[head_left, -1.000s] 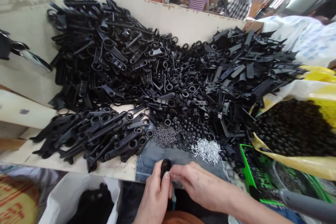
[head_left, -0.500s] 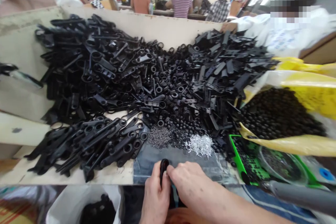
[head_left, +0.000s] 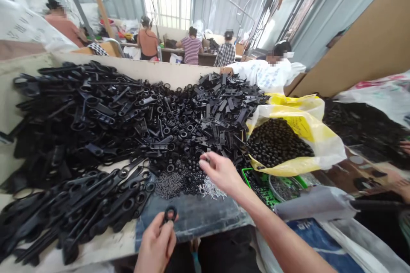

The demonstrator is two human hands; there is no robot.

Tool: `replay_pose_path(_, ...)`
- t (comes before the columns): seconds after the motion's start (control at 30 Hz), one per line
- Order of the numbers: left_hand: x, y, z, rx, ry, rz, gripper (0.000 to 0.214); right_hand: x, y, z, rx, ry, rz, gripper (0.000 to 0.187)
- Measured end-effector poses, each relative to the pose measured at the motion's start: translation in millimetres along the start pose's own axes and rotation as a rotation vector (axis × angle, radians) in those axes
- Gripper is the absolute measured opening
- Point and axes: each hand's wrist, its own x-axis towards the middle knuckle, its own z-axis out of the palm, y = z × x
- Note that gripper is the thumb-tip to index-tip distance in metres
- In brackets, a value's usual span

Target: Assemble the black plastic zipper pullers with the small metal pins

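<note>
My left hand [head_left: 156, 239] is closed round a black plastic part with a ring end [head_left: 170, 212], held upright above the near edge of the work mat [head_left: 195, 213]. The rest of that part is hidden by my fingers. Over the small piles my right hand [head_left: 221, 172] is pinched, with a dark bit at its fingertips too small to name. Below and beside it lie small black balls [head_left: 193, 164], silvery pins [head_left: 211, 189] and little grey-brown cylinders [head_left: 172, 184]. Long black ring-ended handles [head_left: 105, 204] lie in a row left of the mat.
Behind the mat rises a large heap of black plastic parts [head_left: 96, 111], with flat black pieces [head_left: 224, 102] at its right. A yellow-white bag [head_left: 326, 145] of black balls and a green tray [head_left: 246, 175] stand to the right. Several people sit beyond the pale board [head_left: 121, 63].
My right hand has left the part in my left hand and moved up and forward to the small piles. My left hand still holds the part. The view has tilted up and turned right.
</note>
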Motion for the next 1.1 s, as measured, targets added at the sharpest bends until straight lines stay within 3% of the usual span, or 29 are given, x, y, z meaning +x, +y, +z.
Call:
replay_pose_path(0.07,0,13,9.0,-0.096,-0.013,-0.066,0.035,33,7,5,-0.011,0.109,0.05,0.031)
replay_pose_path(0.2,4,31,20.6,-0.172,-0.053,-0.044,0.046,82,10,18,0.018,0.205,0.047,0.019)
replay_pose_path(0.3,6,42,24.6,-0.285,-0.158,-0.067,0.051,98,11,22,0.093,0.219,0.042,0.007)
replay_pose_path(0.37,8,50,24.3,-0.397,-0.204,-0.122,0.05,97,14,19,0.188,0.227,0.039,0.012)
replay_pose_path(0.47,10,59,23.0,-0.483,-0.185,-0.171,0.045,75,15,14,0.396,0.255,0.032,0.019)
replay_pose_path(0.53,10,61,25.4,-0.503,-0.155,-0.157,0.044,48,10,20,0.561,0.257,0.039,0.036)
replay_pose_path(0.63,9,61,35.5,-0.537,-0.152,-0.144,0.04,-4,-2,49,0.742,0.18,0.065,0.052)
replay_pose_path(0.77,3,56,47.0,-0.515,-0.124,-0.049,0.049,-53,-9,94,1.173,-0.014,0.184,0.045)
replay_pose_path(0.83,2,52,47.7,-0.451,-0.08,0.026,0.053,-64,-4,101,1.134,0.015,0.1,0.038)
replay_pose_path(0.93,0,44,46.6,-0.318,0.002,0.097,0.061,-69,7,92,0.799,0.077,-0.213,0.021)
replay_pose_path(1.03,-1,39,48.4,-0.303,0.024,0.118,0.069,-67,13,74,0.505,0.131,-0.517,0.032)
replay_pose_path(1.1,-3,39,49.7,-0.381,-0.004,0.078,0.067,-66,13,66,0.41,0.195,-0.622,0.035)
